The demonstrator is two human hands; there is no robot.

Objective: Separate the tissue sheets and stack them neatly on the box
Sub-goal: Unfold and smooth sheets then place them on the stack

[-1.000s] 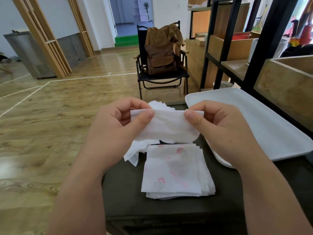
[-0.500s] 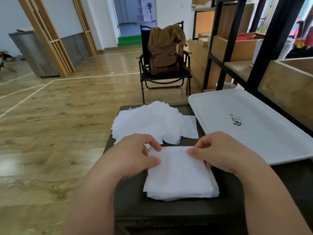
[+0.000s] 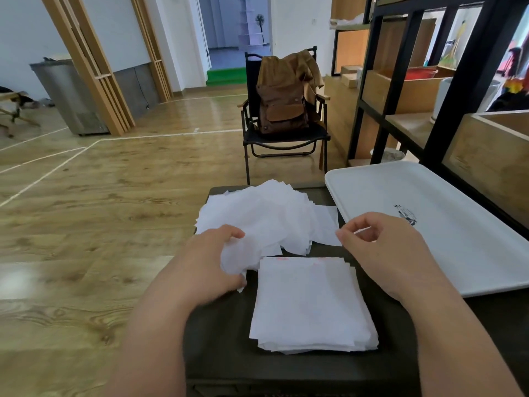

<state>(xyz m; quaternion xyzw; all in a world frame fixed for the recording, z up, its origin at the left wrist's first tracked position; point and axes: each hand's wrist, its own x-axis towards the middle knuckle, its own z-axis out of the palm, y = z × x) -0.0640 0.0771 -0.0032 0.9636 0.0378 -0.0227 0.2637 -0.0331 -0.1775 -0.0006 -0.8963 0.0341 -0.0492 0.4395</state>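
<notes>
Meanwhile, the left hand (image 3: 213, 260) grips a crumpled tissue sheet (image 3: 243, 257) at the loose pile's (image 3: 266, 216) near edge; the right hand (image 3: 383, 250) (fingers loosely curled, holding nothing) hovers beside the neat stack (image 3: 312, 305) on the box (image 3: 220, 333).

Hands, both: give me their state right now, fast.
Left hand: grips a tissue sheet at the loose pile.
Right hand: holds nothing, fingers loosely curled above the neat stack.
</notes>
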